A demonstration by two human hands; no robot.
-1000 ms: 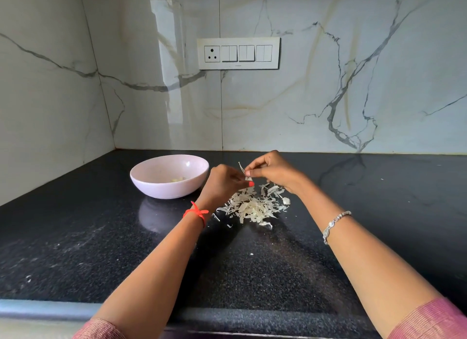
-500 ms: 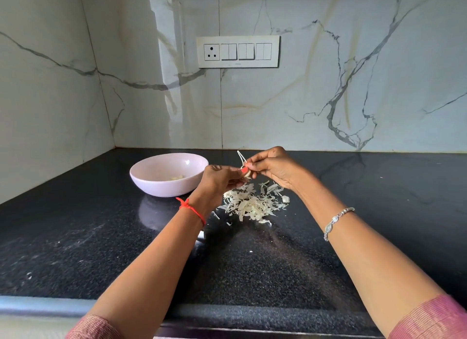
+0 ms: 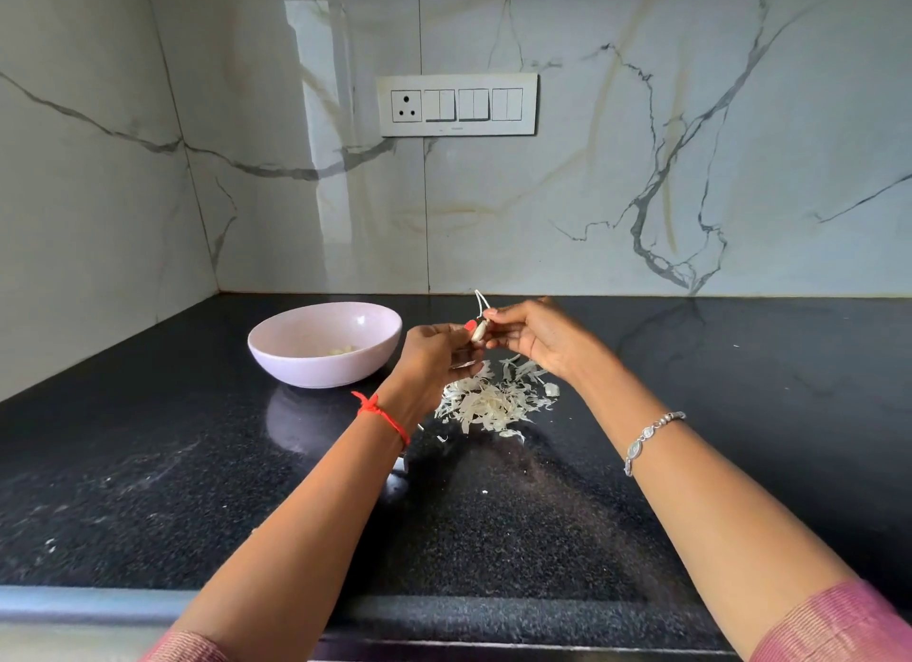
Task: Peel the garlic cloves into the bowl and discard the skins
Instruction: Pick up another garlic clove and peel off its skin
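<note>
Garlic clove [image 3: 477,332] held above skins pile [image 3: 493,400], pinched between fingertips of left hand [image 3: 437,353] and right hand [image 3: 535,338]; a thin skin strip [image 3: 479,300] sticks up from it. Pile sits just right of pink bowl [image 3: 323,345], bowl holding a few peeled cloves [image 3: 341,350]. All on black counter [image 3: 148,464].

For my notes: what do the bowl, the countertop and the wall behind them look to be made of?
Bowl: probably glazed ceramic, though melamine is possible; pale pink, smooth, with a small glint inside. Countertop: looks like polished black granite, finely speckled and glossy enough to mirror the bowl. Wall: marble or marble-look tile, white with grey and tan veins, visible panel joints and a bright reflected streak.
</note>
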